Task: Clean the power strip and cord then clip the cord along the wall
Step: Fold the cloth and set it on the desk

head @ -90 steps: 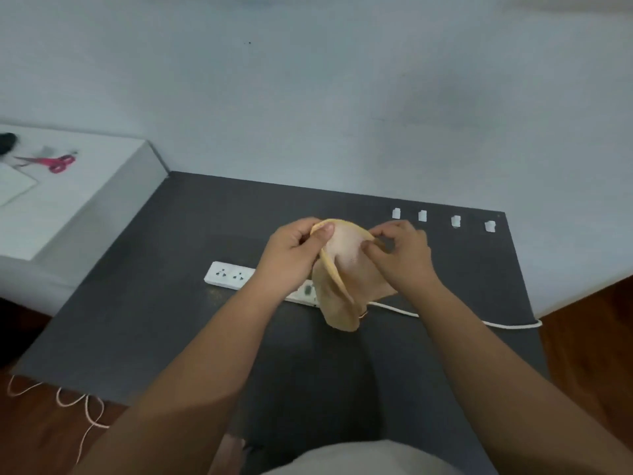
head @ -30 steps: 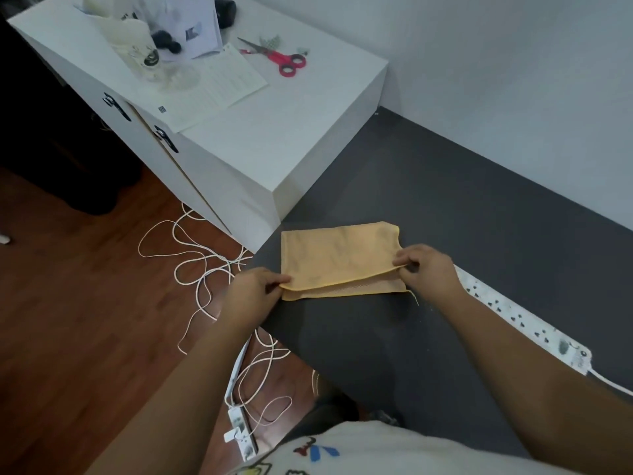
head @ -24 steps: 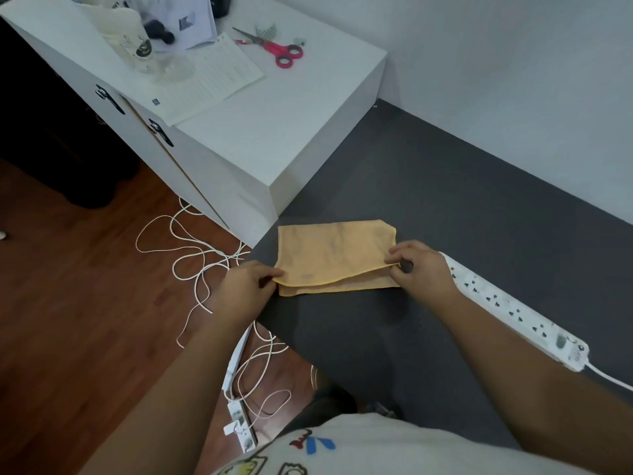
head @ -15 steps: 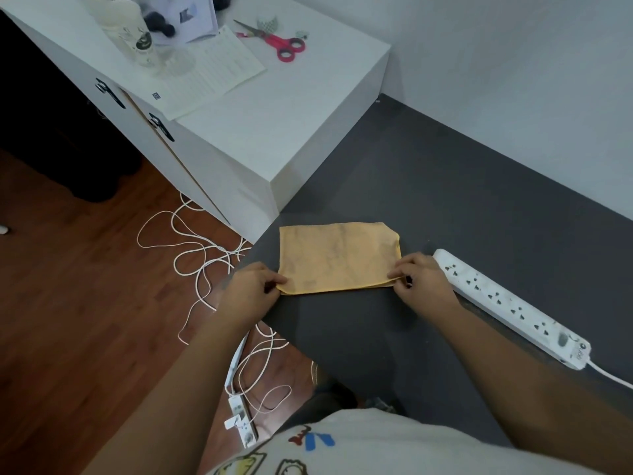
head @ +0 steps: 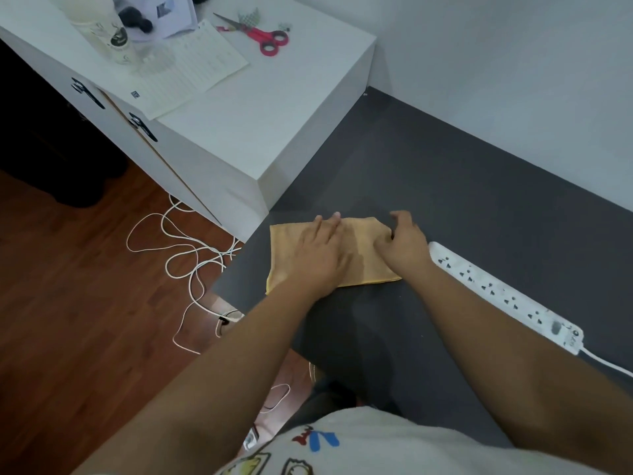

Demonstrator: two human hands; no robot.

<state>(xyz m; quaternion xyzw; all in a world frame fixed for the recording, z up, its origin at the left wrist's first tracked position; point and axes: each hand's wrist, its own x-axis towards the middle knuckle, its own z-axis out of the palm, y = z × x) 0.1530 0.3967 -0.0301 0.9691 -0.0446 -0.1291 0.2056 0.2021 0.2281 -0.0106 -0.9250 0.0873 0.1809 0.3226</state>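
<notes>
A folded yellow cloth (head: 363, 262) lies flat on the dark grey table (head: 462, 207) near its left corner. My left hand (head: 317, 255) rests palm down on the cloth with fingers spread. My right hand (head: 404, 245) touches the cloth's right edge with loosely bent fingers and holds nothing. A white power strip (head: 503, 296) lies on the table just right of my right hand, its cord (head: 606, 365) leaving toward the right edge of the view.
A white cabinet (head: 260, 108) stands to the left against the wall, with red scissors (head: 263, 36), papers and a bottle on it. Loose white cord (head: 185, 255) lies tangled on the wooden floor below the table's corner. The white wall (head: 513, 63) runs behind the table.
Both hands let go of the cloth's front corners. My left hand moved onto the cloth and lies flat on it; my right hand shifted up to its right edge.
</notes>
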